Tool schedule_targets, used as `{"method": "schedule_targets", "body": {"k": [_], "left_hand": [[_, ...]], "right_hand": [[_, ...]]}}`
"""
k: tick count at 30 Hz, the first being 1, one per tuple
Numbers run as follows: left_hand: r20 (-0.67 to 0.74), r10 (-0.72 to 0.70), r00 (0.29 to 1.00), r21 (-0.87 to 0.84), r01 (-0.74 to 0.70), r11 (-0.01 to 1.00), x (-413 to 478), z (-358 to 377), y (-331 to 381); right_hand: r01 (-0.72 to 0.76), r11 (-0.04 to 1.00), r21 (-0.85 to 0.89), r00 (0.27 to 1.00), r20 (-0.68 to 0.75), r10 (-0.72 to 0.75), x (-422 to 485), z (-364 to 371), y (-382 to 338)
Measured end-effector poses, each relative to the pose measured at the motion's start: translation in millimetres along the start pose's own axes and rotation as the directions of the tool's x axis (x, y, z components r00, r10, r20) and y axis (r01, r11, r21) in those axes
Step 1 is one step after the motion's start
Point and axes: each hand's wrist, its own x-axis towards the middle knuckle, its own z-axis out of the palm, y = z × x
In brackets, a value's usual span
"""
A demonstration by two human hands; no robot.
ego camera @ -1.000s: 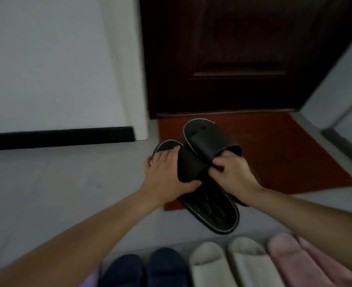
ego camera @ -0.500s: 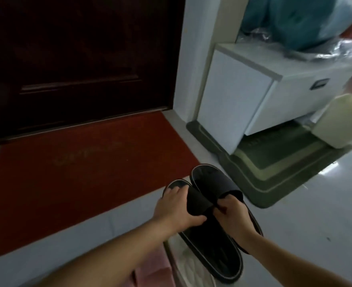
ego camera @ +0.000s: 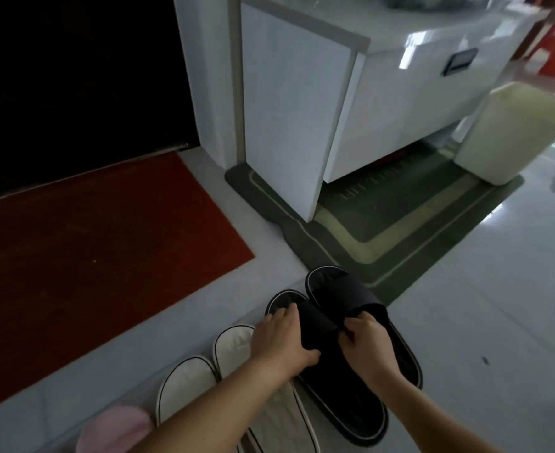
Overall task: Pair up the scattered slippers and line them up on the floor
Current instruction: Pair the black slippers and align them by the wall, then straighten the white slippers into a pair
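Head view: arms outstretched, our left hand (ego camera: 282,341) grips the near black slipper (ego camera: 345,403), right hand (ego camera: 366,346) pinches the far black slipper (ego camera: 338,286), white slippers (ego camera: 233,341) beside our left fingers (ego camera: 279,317).

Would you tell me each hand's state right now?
Left hand: holding the nearer black slipper by its strap.
Right hand: holding the farther black slipper by its strap.

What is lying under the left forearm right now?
A pair of white slippers, side by side on the floor, toes showing. The forearm crosses over them and hides much of their back halves. A pink slipper peeks out beside them.
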Motion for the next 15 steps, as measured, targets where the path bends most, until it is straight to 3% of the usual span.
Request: {"method": "schedule_targets", "body": {"k": [4, 9, 12, 15], "left_hand": [[-0.002, -0.002, 1.0, -0.056, 0.002, 0.998, 25.8, 7.0, -0.5], [0.002, -0.022, 1.0, -0.039, 0.022, 0.999, 23.3, 33.2, -14.9], [-0.005, -0.006, 1.0, -0.104, 0.006, 0.995, 22.0, 43.2, -19.9], [0.0, 0.009, 1.0, -0.134, -0.009, 0.991, 23.3, 41.5, -19.4]], "right_hand": [[-0.052, 0.998, 0.041, 0.999, 0.005, 0.052, 22.8, 8.8, 10.6], [-0.067, 0.997, 0.031, 0.98, 0.188, 0.06, 26.8, 28.6, 22.4], [-0.112, 0.982, 0.154, 0.958, 0.28, 0.065, 26.8, 32.1, 37.8], [-0.204, 0.9, 0.385, 0.965, 0.236, 0.118, 27.7, 28.5, 40.9]]}}
